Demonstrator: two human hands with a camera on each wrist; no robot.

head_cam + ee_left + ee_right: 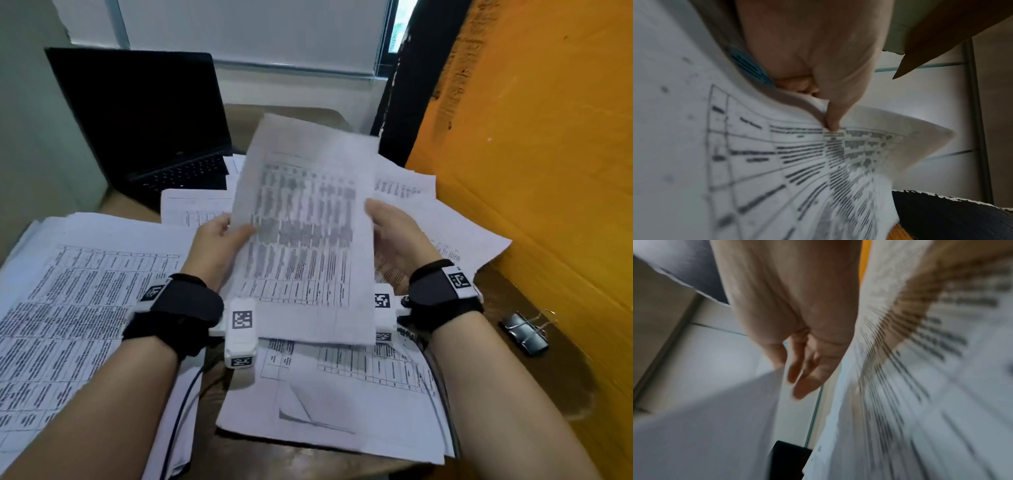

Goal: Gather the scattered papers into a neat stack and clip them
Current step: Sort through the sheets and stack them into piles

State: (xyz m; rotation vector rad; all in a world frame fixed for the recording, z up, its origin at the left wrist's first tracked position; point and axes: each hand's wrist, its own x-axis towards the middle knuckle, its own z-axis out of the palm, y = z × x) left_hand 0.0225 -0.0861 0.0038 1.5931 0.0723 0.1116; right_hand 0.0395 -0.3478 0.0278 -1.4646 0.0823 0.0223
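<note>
A brown worktop [394, 469] is covered with loose papers [68, 308]. More papers lie near the front edge [342, 394] and at the right [455, 233]. An orange wall [531, 171] stands at the right. A black laptop [144, 123] sits open at the back left. One sheet [308, 222] is held up in the air above the pile, tilted. The left hand [219, 240] pinches its left edge, thumb [833, 116] on top. The right hand [394, 236] is beside the sheet's right edge with fingers [807, 374] loose and apart, gripping nothing. A clip [524, 332] lies on the worktop at the right, near the wall.
</note>
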